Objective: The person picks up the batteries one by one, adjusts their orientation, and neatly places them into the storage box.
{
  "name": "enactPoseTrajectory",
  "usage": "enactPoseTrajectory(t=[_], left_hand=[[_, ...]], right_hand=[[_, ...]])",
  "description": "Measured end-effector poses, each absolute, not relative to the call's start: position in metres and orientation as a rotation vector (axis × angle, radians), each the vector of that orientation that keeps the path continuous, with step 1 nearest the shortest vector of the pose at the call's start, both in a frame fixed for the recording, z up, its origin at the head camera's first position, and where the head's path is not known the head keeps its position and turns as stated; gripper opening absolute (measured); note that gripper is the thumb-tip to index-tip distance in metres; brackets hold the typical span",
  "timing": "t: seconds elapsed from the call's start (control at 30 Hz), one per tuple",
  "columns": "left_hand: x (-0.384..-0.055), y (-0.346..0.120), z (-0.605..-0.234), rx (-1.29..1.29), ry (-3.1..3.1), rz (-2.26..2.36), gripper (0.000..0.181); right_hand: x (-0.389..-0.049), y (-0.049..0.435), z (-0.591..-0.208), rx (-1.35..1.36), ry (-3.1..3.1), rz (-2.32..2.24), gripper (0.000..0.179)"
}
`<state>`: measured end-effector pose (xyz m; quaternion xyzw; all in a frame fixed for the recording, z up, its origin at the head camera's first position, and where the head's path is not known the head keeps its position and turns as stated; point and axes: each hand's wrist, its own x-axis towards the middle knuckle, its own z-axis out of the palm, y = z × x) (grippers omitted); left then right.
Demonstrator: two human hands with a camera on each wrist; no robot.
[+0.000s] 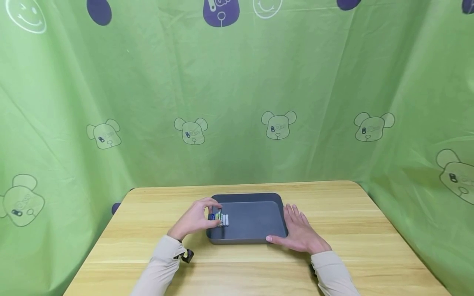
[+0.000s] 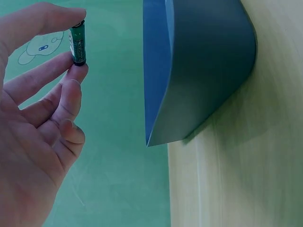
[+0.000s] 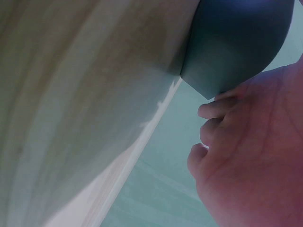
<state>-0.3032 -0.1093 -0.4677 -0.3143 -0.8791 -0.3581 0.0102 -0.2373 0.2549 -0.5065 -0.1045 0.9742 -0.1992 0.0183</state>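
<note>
Between thumb and finger my left hand (image 1: 195, 218) pinches a small green battery (image 2: 78, 45) by its two ends. It hangs over the left part of a dark grey rectangular tray (image 1: 255, 224). Behind and beside it in the head view, several small batteries (image 1: 226, 220), some pale and one blue, lie at the tray's left side, partly covered by the left hand. At the tray's right edge rests my right hand (image 1: 297, 233), its fingers straight along the side and the thumb at the front right corner. The right wrist view shows its palm (image 3: 258, 137) against the tray wall (image 3: 232, 47).
The tray stands on a light wooden table (image 1: 237, 271). A green curtain (image 1: 237, 82) with bear drawings hangs behind and at both sides of the table. Dark straps with small devices (image 1: 188, 255) sit at the wrists.
</note>
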Motion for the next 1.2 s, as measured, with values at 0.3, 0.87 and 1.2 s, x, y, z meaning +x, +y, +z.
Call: enactPoseTrajectory(t=[0.3, 0.87, 1.2], left_hand=[[-0.312, -0.097, -0.475, -1.006, -2.743, -1.092, 0.048], [-0.323, -0.082, -0.493, -1.046, -2.793, -1.085, 0.051], [-0.327, -0.076, -0.504, -1.068, -2.775, -1.037, 0.047]], right_hand=[[-0.237, 0.255, -0.506, -0.324, 3.028, -0.611, 0.131], [-0.236, 0.254, -0.504, -0.314, 3.029, -0.614, 0.130], [-0.237, 0.255, -0.505, -0.318, 3.029, -0.609, 0.130]])
